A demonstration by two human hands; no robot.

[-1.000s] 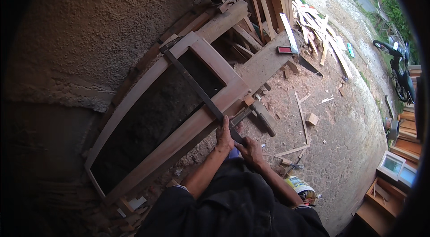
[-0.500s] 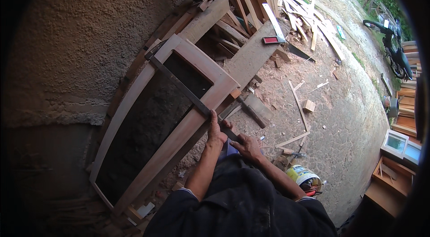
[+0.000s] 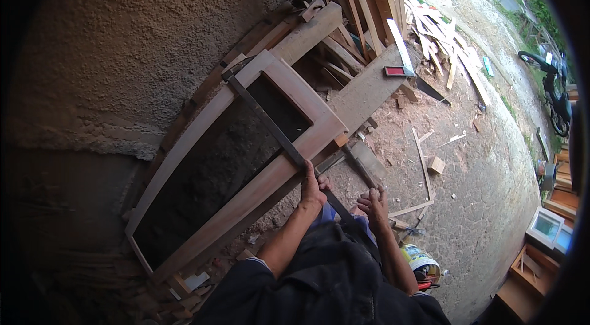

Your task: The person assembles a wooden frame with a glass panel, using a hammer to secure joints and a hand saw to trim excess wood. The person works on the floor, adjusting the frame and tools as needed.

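Note:
A long dark bar clamp [image 3: 267, 122] lies across a pale wooden frame [image 3: 215, 220] with an arched side and an inner crossbar. My left hand [image 3: 313, 193] is closed around the clamp near the frame's right edge, thumb pointing up along it. The clamp's bar carries on past that hand toward my lap. To the right, my right hand [image 3: 373, 205] has its fingers curled at the lower end of a dark-handled tool [image 3: 361, 166], which rests by a flat board just off the frame's corner. The tool's head cannot be made out.
Thick timber beams [image 3: 369, 82] support the frame; a try square [image 3: 399, 58] and a handsaw [image 3: 433, 90] sit on the right one. Wood offcuts [image 3: 433, 30] are heaped beyond. A bucket [image 3: 424, 263] of tools stands at my right. A rough wall [image 3: 123, 48] rises on the left.
My right hand has left the clamp's lower part and moved right to the dark-handled tool. My left hand stays on the clamp. The whole view has shifted slightly.

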